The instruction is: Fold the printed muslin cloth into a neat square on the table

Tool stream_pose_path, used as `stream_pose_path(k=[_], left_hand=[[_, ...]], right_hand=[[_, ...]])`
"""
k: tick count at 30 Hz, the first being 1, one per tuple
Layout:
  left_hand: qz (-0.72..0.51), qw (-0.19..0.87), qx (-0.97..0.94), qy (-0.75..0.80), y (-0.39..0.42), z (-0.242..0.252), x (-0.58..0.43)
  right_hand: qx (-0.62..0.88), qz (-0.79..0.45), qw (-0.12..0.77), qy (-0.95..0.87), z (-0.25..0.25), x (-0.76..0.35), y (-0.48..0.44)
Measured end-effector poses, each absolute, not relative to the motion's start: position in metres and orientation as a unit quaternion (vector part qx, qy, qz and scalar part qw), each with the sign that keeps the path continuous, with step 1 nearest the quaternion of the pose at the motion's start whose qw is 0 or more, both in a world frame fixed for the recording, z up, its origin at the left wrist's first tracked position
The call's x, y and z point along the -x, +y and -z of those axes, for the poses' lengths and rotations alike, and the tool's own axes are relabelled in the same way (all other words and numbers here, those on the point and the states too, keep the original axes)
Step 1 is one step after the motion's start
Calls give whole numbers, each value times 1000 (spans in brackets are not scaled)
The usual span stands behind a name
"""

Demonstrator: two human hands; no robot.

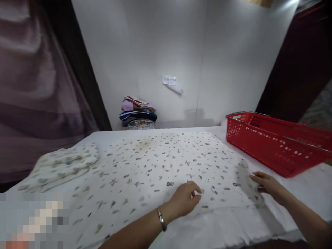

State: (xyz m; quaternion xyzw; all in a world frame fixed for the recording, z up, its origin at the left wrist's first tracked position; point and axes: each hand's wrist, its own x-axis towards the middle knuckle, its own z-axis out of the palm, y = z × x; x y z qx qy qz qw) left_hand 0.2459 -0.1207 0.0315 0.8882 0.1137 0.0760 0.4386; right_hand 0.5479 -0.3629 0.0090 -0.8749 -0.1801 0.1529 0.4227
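A white cloth with small grey and green prints (160,162) lies spread flat on the white table (298,193). My left hand (185,200), with a metal bangle on the wrist, rests on the cloth near its front edge, fingers curled in a pinch on the fabric. My right hand (267,185) grips the cloth's right front corner, which is lifted and folded slightly inward.
A folded cloth of the same print (61,166) lies at the table's left. A red plastic basket (275,141) stands at the right. A stack of folded colourful clothes (137,114) sits against the white wall at the back. A dark curtain hangs at left.
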Motion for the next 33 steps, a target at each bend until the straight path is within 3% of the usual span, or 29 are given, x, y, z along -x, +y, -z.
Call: stream_pose_path(k=[3,9,13,17,21,25,29,33], left_hand=[[-54,507,-852,123,-134,-29,-289],[-15,751,-633,185,-158,-20,-359],[-22,822,-533,198,-163,-11,-376],[-15,819,-516,251,-162,-2,-380],[3,790,-545,279,-158,2,-383],[-11,709,-652,269,-155,6,-388],[-43,625,-747,224,-153,10,-391],[-18,633,-752,184,-150,16,-394]], right_hand=[[825,-223,472,-215,-24,-519,-339],[763,-291,497,-293,-17,-473,-300],[729,-323,514,-316,-2,-460,-286],[699,-369,520,-323,3,-459,-282],[692,-405,468,-371,-8,-485,-276],[785,-282,436,-338,-22,-541,-241],[889,-146,330,-283,-25,-599,-179],[930,-79,244,-262,-17,-642,-120]])
